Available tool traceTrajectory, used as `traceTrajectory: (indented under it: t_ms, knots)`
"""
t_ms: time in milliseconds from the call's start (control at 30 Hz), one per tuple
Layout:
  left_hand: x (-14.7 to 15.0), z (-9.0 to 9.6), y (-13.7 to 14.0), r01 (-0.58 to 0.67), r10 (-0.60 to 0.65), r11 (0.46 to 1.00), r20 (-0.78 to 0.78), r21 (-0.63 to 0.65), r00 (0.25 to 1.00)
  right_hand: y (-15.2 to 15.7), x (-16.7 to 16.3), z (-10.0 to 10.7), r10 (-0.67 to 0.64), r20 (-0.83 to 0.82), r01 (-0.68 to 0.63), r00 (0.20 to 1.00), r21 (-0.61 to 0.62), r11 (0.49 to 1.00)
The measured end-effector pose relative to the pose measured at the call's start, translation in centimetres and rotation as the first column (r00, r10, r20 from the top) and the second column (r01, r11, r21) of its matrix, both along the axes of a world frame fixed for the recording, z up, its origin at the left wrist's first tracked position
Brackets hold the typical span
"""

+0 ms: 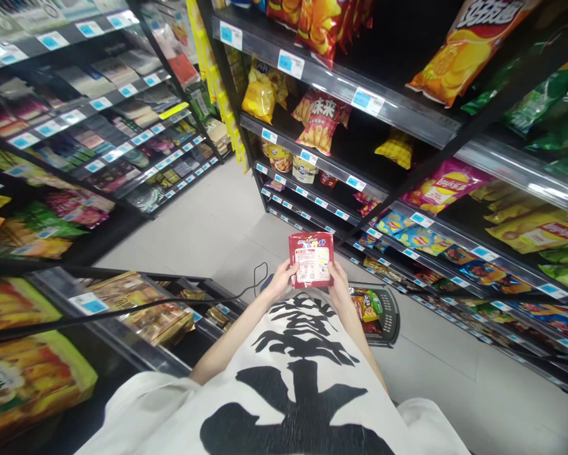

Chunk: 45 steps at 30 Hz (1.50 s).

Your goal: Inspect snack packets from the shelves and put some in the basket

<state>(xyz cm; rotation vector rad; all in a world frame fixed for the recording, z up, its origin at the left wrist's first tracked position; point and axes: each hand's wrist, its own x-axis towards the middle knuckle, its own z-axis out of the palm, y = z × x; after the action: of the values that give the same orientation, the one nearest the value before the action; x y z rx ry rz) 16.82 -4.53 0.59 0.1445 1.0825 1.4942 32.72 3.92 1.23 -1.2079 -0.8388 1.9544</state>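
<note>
A red snack packet (312, 260) is held up in front of my chest, its white label panel with small print and a barcode facing me. My left hand (284, 278) grips its left edge, thumb on the front. Along the right edge my right hand (339, 279) closes on it the same way. Both hands' other fingers are mostly hidden behind the packet. Beyond my right forearm, a dark shopping basket (392, 315) stands on the floor with several colourful snack packets (366, 305) in it.
Black shelving with chip bags (445, 183) runs along the right, price tags on its edges. Another shelf (98, 104) with small packaged goods stands at the far left. Near my left arm is a low rack with a bag of brown snacks (141, 306). Grey floor (208, 221) lies between.
</note>
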Motion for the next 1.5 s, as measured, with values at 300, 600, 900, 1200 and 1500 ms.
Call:
traceTrajectory:
  t_ms: [300, 600, 900, 1200, 1500]
  knots:
    - [-0.1, -0.1, -0.1, 0.000, 0.001, 1.000, 0.049, -0.012, 0.999, 0.0, -0.1, 0.2, 0.014, 0.026, -0.014, 1.000, -0.031, 0.999]
    - [-0.3, 0.0, 0.0, -0.002, -0.006, 0.998, -0.122, -0.067, 0.992, -0.1, 0.0, 0.6, 0.011, 0.061, -0.013, 0.998, 0.039, 0.999]
    - [-1.0, 0.7, -0.8, -0.015, 0.028, 1.000, -0.914, 0.024, 0.405, -0.2, -0.2, 0.7, 0.024, 0.062, -0.030, 0.998, 0.098, 0.995]
    - [-0.8, 2.1, -0.8, 0.125, -0.117, 0.989, -0.926, -0.076, 0.360, -0.8, -0.3, 1.8, 0.091, 0.062, -0.103, 0.994, 0.231, 0.967]
    - [-0.2, 2.5, -1.4, 0.112, -0.119, 0.981, 0.035, 0.160, 0.992, -1.6, -0.6, 6.0, 0.296, 0.066, -0.300, 0.953, 0.325, 0.897]
